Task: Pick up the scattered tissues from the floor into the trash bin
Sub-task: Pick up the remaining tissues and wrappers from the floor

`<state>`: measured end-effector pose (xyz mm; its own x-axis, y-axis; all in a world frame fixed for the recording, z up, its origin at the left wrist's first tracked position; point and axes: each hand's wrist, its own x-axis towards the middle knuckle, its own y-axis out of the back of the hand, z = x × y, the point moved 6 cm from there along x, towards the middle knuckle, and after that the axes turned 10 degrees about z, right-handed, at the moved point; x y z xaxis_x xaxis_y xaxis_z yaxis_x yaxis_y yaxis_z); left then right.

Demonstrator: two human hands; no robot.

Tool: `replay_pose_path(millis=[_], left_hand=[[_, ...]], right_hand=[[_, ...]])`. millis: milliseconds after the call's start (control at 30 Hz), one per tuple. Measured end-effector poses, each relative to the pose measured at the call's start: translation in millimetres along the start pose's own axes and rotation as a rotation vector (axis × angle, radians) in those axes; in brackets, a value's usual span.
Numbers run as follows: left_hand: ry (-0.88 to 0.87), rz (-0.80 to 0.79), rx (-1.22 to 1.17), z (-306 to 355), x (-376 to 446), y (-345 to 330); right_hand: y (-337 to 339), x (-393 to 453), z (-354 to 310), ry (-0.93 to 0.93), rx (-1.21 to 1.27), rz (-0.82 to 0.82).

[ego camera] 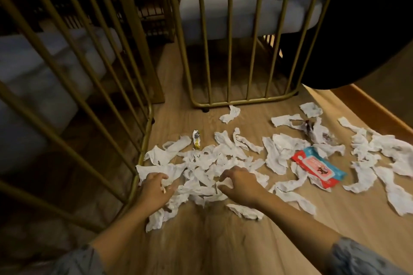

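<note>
Several white torn tissues [202, 163] lie scattered over the wooden floor, thickest in a heap in front of me. My left hand [155, 187] rests on the heap's left side, its fingers curled on a tissue. My right hand [240, 182] presses on the heap's middle with bent, spread fingers over the tissues. More tissues [380, 154] spread out to the right. No trash bin is in view.
A red and blue wipes packet [318, 166] lies among the tissues on the right. A small yellow wrapper [196, 139] and a dark wrapper [309, 127] lie further back. Gold metal chair frames [143, 145] stand at left and behind. A large dark object [357, 29] fills the upper right.
</note>
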<state>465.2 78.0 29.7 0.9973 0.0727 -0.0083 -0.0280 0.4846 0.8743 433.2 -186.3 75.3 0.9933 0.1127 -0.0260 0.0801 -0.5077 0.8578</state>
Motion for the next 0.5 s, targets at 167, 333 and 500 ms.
replay_pose_path(millis=[167, 333, 500], left_hand=[[0.209, -0.052, -0.062, -43, 1, -36], [0.176, 0.114, -0.198, -62, 4, -69], [-0.011, 0.098, -0.303, -56, 16, -94]], right_hand=[[-56, 19, 10, -0.117, -0.04, -0.166], [-90, 34, 17, -0.188, -0.062, -0.159], [-134, 29, 21, -0.223, -0.067, -0.006]])
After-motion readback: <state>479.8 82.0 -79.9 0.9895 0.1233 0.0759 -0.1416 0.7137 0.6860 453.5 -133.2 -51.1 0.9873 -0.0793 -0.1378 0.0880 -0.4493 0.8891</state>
